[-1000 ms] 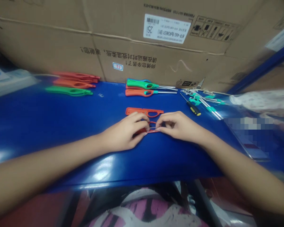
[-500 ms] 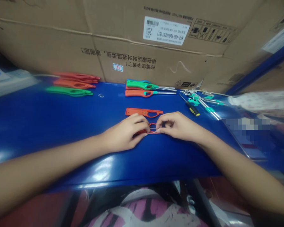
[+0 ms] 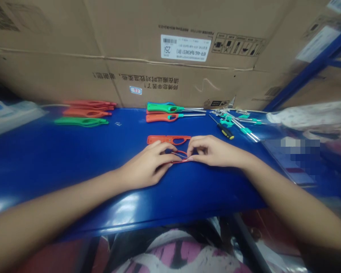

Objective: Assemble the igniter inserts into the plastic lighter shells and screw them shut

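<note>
A red lighter casing half (image 3: 182, 152) lies mostly hidden between my hands, its trigger loop showing in the gap. My left hand (image 3: 149, 165) is curled over the handle end, fingers closed on it. At the loop's other side, my right hand (image 3: 210, 151) pinches with thumb and fingertips; what is inside that pinch is too small to make out. A thin greyish strip slants across the loop between both sets of fingertips. Just beyond lies another red-orange casing half (image 3: 160, 139), inner side up, partly behind the right fingers.
Assembled lighters (image 3: 161, 118) with metal tubes lie behind. Red casings and a green casing (image 3: 81, 121) are at left. A screwdriver (image 3: 226, 131) and tubes with teal parts (image 3: 246, 130) lie at right, near a flat tablet-like object (image 3: 290, 167). A cardboard box (image 3: 136, 41) walls the blue table's back.
The view has tilted and shifted slightly. The thin strip across the loop now slants, where it was nearly level. My left fingers have moved a little away from the right ones.
</note>
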The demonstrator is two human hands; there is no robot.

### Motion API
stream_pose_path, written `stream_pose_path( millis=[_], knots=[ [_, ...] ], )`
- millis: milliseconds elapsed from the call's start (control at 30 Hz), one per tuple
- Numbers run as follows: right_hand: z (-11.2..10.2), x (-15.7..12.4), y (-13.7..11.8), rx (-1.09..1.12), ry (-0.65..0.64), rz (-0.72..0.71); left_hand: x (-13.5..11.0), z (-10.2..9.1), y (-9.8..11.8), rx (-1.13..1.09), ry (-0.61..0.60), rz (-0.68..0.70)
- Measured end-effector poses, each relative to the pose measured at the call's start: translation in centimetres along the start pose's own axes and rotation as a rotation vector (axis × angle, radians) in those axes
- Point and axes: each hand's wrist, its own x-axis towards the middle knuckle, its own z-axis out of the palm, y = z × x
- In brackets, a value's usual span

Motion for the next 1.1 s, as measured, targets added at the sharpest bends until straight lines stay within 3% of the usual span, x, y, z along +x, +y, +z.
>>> stream_pose_path(
  millis=[433,533,867,1100],
  knots=[
    [-0.4,-0.2,0.3,-0.006,0.028,-0.075,0.0,0.0,-0.3,0.069,0.014,0.05],
    [-1.0,-0.4,0.5,0.001,0.063,-0.028,-0.2,0.1,-0.4,0.07,0.053,0.047],
    [-0.9,-0.2,2.2,0.098,-0.089,0.162,0.0,0.1,-0.5,0.016,0.121,0.016],
    [-0.3,-0.2,0.8,0.003,-0.002,-0.102,0.0,0.0,-0.6,0.009,0.097,0.013]
  ],
)
